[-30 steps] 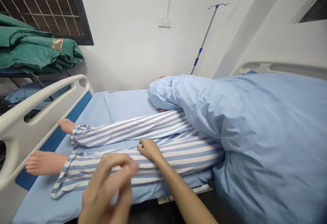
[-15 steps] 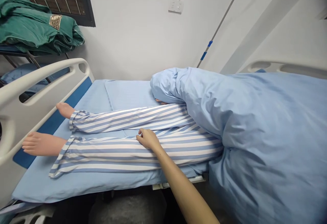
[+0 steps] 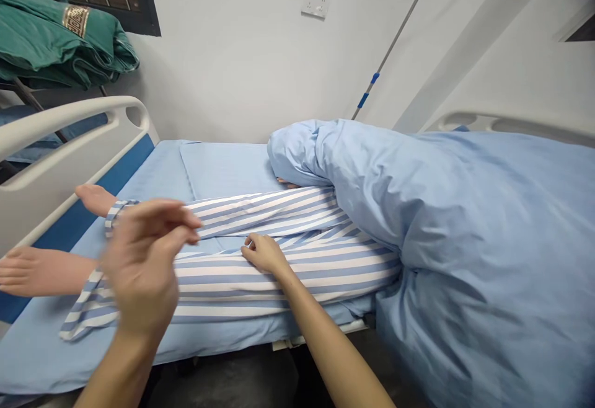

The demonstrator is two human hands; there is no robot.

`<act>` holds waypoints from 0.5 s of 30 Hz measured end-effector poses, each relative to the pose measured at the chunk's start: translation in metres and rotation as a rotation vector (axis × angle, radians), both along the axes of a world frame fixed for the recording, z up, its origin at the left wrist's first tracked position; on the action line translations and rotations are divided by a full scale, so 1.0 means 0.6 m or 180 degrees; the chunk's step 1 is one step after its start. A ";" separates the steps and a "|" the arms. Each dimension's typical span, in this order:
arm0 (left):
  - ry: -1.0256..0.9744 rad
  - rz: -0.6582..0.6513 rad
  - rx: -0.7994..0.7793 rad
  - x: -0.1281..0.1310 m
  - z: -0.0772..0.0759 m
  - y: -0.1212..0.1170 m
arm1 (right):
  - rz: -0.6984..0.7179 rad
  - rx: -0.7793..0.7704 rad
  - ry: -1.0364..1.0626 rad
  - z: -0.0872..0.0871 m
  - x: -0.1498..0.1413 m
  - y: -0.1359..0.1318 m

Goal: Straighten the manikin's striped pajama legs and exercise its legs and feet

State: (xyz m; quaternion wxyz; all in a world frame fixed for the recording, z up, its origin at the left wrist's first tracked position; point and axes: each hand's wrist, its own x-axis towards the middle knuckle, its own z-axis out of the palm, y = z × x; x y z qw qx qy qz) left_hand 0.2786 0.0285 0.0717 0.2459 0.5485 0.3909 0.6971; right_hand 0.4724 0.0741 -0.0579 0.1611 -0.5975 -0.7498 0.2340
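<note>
A manikin lies on the bed in blue-and-white striped trousers (image 3: pixel 279 271), its bare feet (image 3: pixel 37 270) toward the footboard. My right hand (image 3: pixel 263 253) rests on the near striped leg at about the knee, fingers curled down onto the cloth. My left hand (image 3: pixel 142 259) hovers above the lower trouser legs, blurred by motion, fingers loosely bent and apart, holding nothing. A light blue quilt (image 3: pixel 441 209) covers the manikin from the thighs up.
The white footboard (image 3: pixel 69 147) with a blue panel stands at the left. Green folded cloths (image 3: pixel 56 42) lie on a rack behind it. An IV pole (image 3: pixel 385 54) leans by the wall. A white bed rail (image 3: pixel 511 124) shows beyond the quilt.
My left hand, out of view half a second ago, has come back up over the lower trouser legs. My right hand has stayed on the near leg. The view has shifted slightly left.
</note>
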 end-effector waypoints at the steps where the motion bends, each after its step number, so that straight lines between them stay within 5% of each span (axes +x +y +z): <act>1: 0.0057 -0.0073 -0.0274 0.021 -0.017 0.007 | 0.0004 -0.0003 0.0048 0.000 0.000 0.000; 5: 0.0787 -0.0302 -0.1668 0.047 -0.130 0.057 | -0.0019 -0.0009 0.0210 -0.001 0.002 0.002; 8: 0.1889 -0.0174 -0.2017 0.036 -0.196 0.076 | -0.0035 -0.0037 0.0331 -0.003 0.003 0.004; 15: 0.3246 0.0043 -0.1929 0.047 -0.209 0.058 | 0.0001 -0.0112 0.0347 -0.003 0.001 0.008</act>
